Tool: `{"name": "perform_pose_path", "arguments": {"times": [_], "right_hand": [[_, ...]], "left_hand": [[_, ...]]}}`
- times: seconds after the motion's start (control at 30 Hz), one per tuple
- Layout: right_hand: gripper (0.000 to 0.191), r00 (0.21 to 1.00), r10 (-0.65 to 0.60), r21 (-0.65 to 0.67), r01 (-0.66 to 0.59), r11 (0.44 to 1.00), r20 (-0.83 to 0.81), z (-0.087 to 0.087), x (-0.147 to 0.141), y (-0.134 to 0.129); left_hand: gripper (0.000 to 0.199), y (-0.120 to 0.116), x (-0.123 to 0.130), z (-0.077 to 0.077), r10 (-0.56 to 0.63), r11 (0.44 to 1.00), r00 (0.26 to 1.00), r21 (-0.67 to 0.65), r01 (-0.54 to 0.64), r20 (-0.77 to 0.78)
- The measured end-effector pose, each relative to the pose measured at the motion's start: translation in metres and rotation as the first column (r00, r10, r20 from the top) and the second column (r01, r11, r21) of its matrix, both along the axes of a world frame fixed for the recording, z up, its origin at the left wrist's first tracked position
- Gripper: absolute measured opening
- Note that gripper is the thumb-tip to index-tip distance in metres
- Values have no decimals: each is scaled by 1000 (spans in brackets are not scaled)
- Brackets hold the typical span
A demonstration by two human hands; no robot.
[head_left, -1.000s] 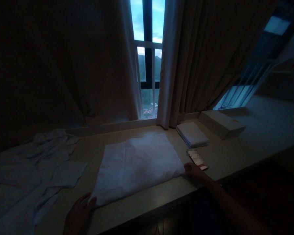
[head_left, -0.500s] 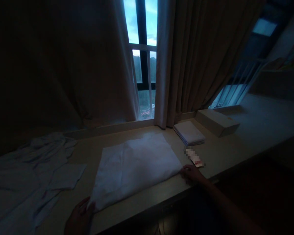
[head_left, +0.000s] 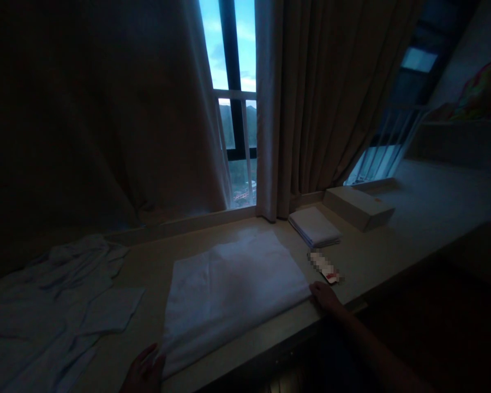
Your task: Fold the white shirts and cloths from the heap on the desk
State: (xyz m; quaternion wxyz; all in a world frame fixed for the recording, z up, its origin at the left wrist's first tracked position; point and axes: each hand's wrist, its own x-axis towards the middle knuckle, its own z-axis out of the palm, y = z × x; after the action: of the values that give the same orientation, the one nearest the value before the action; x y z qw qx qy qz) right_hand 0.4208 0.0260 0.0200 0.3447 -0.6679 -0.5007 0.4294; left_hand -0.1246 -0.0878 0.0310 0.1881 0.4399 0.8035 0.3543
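A white cloth [head_left: 233,295], folded into a rough rectangle, lies flat on the pale counter [head_left: 354,270]. At its near left corner is my left hand [head_left: 145,370], fingers closed on the cloth's edge. My right hand [head_left: 324,296] pinches the near right corner. The room is dim, so the fingertips are hard to make out. A small stack of folded white cloth [head_left: 316,226] sits beyond the right side of the cloth, and a small pixelated item [head_left: 324,266] lies between that stack and my right hand.
Crumpled white garments [head_left: 45,311] spread over the counter's left end. A pale closed box [head_left: 359,207] stands at the back right, near the curtain [head_left: 311,109]. Behind the counter, a narrow window [head_left: 241,131] shows between the curtains. The counter's front edge drops away into darkness.
The view has shifted slightly. The cloth's near edge and both hands appear a little lower and further right, and the cloth's near right corner looks straighter.
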Motion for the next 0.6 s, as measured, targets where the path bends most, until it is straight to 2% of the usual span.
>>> {"name": "perform_pose_path", "arguments": {"times": [0.13,0.23,0.43,0.5,0.6], "right_hand": [[38,999,18,89,-21,996,35,0,3,-2],[42,999,-15,144,8,990,48,5,7,-4],[52,987,-67,16,70,997,-145,18,8,-5],[54,990,-49,16,52,999,-133,22,6,-4],[49,1000,0,85,3,996,-29,27,3,-3]], "left_hand": [[60,-3,5,-1,36,998,999,-52,-37,-18],[61,-5,6,-1,51,997,999,-49,-51,0],[57,-6,6,-7,67,996,997,-55,-65,33],[58,-6,5,-10,83,995,995,-60,-80,51],[58,-5,4,-13,81,996,995,-39,-79,51]]}}
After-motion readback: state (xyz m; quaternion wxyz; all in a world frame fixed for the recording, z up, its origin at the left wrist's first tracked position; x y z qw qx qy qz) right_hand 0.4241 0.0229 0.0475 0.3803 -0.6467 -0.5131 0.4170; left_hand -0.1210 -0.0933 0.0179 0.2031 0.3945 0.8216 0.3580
